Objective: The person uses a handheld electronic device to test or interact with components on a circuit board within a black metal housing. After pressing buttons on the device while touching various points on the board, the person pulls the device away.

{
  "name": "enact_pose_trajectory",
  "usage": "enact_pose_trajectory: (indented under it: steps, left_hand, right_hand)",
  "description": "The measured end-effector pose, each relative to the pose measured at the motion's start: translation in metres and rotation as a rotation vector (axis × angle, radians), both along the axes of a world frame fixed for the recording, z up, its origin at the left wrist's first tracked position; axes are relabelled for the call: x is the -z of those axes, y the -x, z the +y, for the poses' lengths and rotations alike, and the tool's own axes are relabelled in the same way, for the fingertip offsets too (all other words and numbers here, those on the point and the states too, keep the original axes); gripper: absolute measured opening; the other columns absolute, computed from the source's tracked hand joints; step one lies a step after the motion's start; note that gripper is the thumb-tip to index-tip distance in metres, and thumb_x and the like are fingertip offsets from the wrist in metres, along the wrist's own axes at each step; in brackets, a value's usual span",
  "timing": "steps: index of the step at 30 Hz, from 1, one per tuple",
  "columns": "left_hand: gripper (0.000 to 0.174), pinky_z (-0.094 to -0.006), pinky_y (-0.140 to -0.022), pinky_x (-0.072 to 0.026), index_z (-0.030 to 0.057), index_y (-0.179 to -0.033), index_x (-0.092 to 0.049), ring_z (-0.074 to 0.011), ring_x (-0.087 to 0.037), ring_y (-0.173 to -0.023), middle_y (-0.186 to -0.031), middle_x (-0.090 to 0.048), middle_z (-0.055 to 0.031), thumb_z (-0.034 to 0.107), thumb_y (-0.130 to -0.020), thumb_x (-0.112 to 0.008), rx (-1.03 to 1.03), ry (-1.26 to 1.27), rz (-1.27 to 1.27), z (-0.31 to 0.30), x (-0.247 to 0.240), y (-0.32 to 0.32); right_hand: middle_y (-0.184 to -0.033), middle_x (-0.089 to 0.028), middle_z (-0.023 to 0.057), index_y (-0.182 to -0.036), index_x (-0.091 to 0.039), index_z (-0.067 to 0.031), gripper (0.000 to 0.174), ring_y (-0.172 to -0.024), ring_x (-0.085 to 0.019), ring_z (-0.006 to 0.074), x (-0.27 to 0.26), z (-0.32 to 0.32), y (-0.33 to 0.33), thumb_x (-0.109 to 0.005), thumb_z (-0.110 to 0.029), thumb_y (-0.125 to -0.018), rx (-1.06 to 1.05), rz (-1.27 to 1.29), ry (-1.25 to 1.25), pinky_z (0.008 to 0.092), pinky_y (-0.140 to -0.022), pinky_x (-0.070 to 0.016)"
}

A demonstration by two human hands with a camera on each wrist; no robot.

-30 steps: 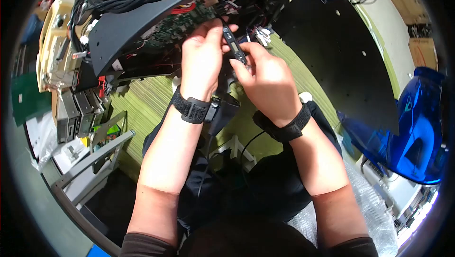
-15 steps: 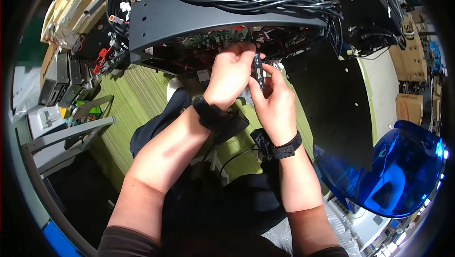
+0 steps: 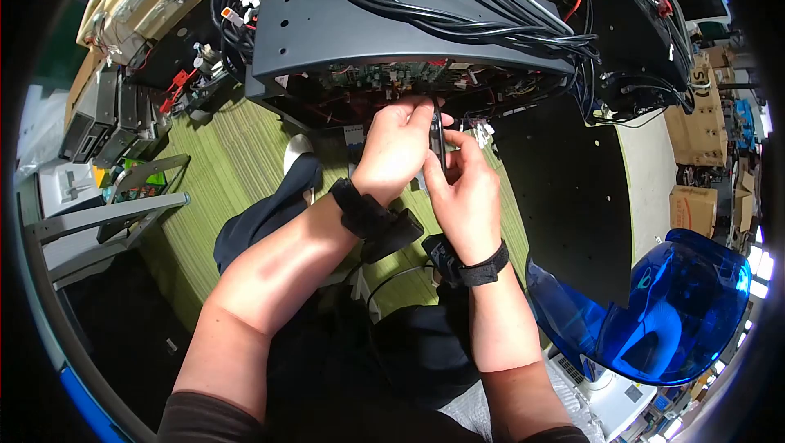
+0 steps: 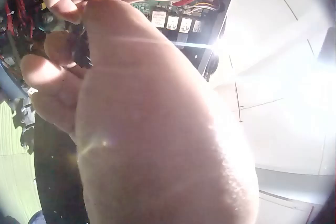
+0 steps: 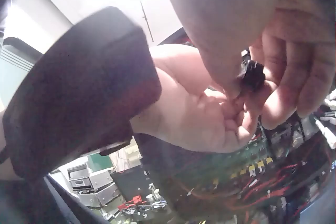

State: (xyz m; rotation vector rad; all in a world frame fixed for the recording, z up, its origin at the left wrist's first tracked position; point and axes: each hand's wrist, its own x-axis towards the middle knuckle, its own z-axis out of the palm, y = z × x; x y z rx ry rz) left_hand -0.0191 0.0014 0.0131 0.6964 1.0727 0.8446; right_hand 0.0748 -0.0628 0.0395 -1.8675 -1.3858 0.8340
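Note:
A slim black device point(image 3: 437, 136) is held upright between both hands, just below the opening of a dark housing point(image 3: 409, 22). My left hand point(image 3: 394, 147) pinches its upper end with thumb and fingers. Lower down, my right hand point(image 3: 468, 190) grips the device between thumb and fingers. The right wrist view shows the dark end of the device point(image 5: 253, 75) beside the right fingers, with the left hand point(image 5: 197, 103) close behind. In the left wrist view the left palm point(image 4: 152, 113) covers most of the device.
Black cables point(image 3: 458, 22) run over the housing, and a green circuit board point(image 3: 360, 75) shows inside it. A dark panel point(image 3: 564, 190) stands at the right, near a blue transparent shell point(image 3: 662, 312). Grey metal frame bars point(image 3: 114, 218) are at the left.
The head view has shifted, showing more of the housing and its cables. Both hands keep their hold on the device, which has turned from showing its face and small display to a narrow edge.

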Motion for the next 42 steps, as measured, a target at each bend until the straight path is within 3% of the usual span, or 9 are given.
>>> enact_pose_trajectory:
  steps: [8,10,16,31,33,34,37,39,42]
  left_hand:
    - [0.026,-0.0251,-0.054,-0.0484,-0.0023,-0.091,-0.059,-0.0124,-0.056,-0.055,-0.074,-0.061,-0.0066,0.019,-0.094,-0.044,-0.137,0.038,-0.048,-0.005,0.006,0.003]
    - [0.024,-0.0283,-0.062,-0.0486,-0.0015,-0.098,-0.057,-0.0130,-0.056,-0.072,-0.086,-0.060,-0.0074,0.017,-0.093,-0.042,-0.188,0.018,-0.065,-0.008,0.005,0.002]
    - [0.025,-0.0251,-0.058,-0.0484,-0.0011,-0.093,-0.055,-0.0103,-0.056,-0.065,-0.087,-0.062,-0.0070,0.021,-0.095,-0.043,-0.190,0.065,-0.106,-0.013,0.002,0.004]
    - [0.025,-0.0249,-0.065,-0.0461,-0.0014,-0.094,-0.055,-0.0087,-0.055,-0.070,-0.089,-0.064,-0.0083,0.021,-0.095,-0.045,-0.235,0.041,-0.054,-0.020,0.002,-0.008]
    - [0.025,-0.0244,-0.064,-0.0460,-0.0013,-0.092,-0.055,-0.0083,-0.055,-0.069,-0.088,-0.064,-0.0080,0.021,-0.095,-0.045,-0.236,0.042,-0.067,-0.019,0.002,-0.009]
    - [0.025,-0.0240,-0.063,-0.0459,-0.0012,-0.091,-0.056,-0.0080,-0.055,-0.068,-0.088,-0.064,-0.0078,0.021,-0.095,-0.045,-0.237,0.043,-0.080,-0.018,0.003,-0.010]
    - [0.028,-0.0230,-0.060,-0.0457,-0.0016,-0.088,-0.059,-0.0073,-0.054,-0.064,-0.083,-0.064,-0.0068,0.021,-0.095,-0.045,-0.192,0.021,-0.110,-0.014,0.008,-0.009]
    - [0.028,-0.0226,-0.059,-0.0454,-0.0016,-0.086,-0.060,-0.0070,-0.054,-0.062,-0.081,-0.064,-0.0062,0.020,-0.094,-0.045,-0.176,0.024,-0.108,-0.012,0.008,-0.009]
    - [0.029,-0.0224,-0.058,-0.0452,-0.0019,-0.084,-0.062,-0.0068,-0.054,-0.061,-0.078,-0.064,-0.0054,0.019,-0.094,-0.044,-0.157,0.022,-0.086,-0.008,0.011,-0.011]
  right_hand:
    - [-0.067,-0.062,0.0109,-0.110,-0.055,-0.0028,0.032,-0.061,-0.062,0.0271,0.011,0.002,0.010,-0.062,-0.017,-0.083,-0.034,-0.018,-0.036,0.0371,-0.056,-0.0484]
    - [-0.067,-0.061,0.0112,-0.110,-0.055,-0.0028,0.032,-0.061,-0.062,0.0275,0.013,0.001,0.010,-0.062,-0.017,-0.083,-0.045,-0.026,-0.056,0.0374,-0.056,-0.0484]
    - [-0.070,-0.063,0.0144,-0.110,-0.055,-0.0020,0.032,-0.062,-0.063,0.0291,0.008,0.000,0.009,-0.061,-0.019,-0.083,-0.061,-0.053,-0.031,0.0380,-0.057,-0.0489]
    - [-0.074,-0.063,0.0218,-0.109,-0.059,-0.0003,0.032,-0.067,-0.063,0.0353,0.004,-0.006,0.002,-0.057,-0.022,-0.086,-0.063,-0.070,-0.043,0.0407,-0.060,-0.0490]
    - [-0.068,-0.062,0.0141,-0.109,-0.059,0.0031,0.031,-0.056,-0.059,0.0187,0.007,-0.006,0.001,-0.059,-0.017,-0.085,-0.053,-0.111,-0.094,0.0309,-0.054,-0.0465]
    - [-0.068,-0.062,0.0141,-0.109,-0.059,0.0031,0.031,-0.056,-0.059,0.0187,0.007,-0.005,0.001,-0.059,-0.017,-0.085,-0.052,-0.111,-0.096,0.0309,-0.054,-0.0465]
    - [-0.068,-0.062,0.0148,-0.107,-0.059,0.0042,0.031,-0.056,-0.059,0.0198,0.004,-0.002,0.000,-0.059,-0.017,-0.085,-0.036,-0.100,-0.086,0.0312,-0.054,-0.0465]
    - [-0.073,-0.063,0.0221,-0.106,-0.059,0.0001,0.030,-0.068,-0.063,0.0363,0.003,0.000,-0.001,-0.056,-0.022,-0.086,-0.026,-0.067,-0.055,0.0418,-0.060,-0.0489]
    - [-0.073,-0.063,0.0222,-0.107,-0.059,0.0001,0.030,-0.068,-0.063,0.0366,0.004,0.003,-0.002,-0.055,-0.021,-0.087,-0.025,-0.074,-0.059,0.0421,-0.060,-0.0490]
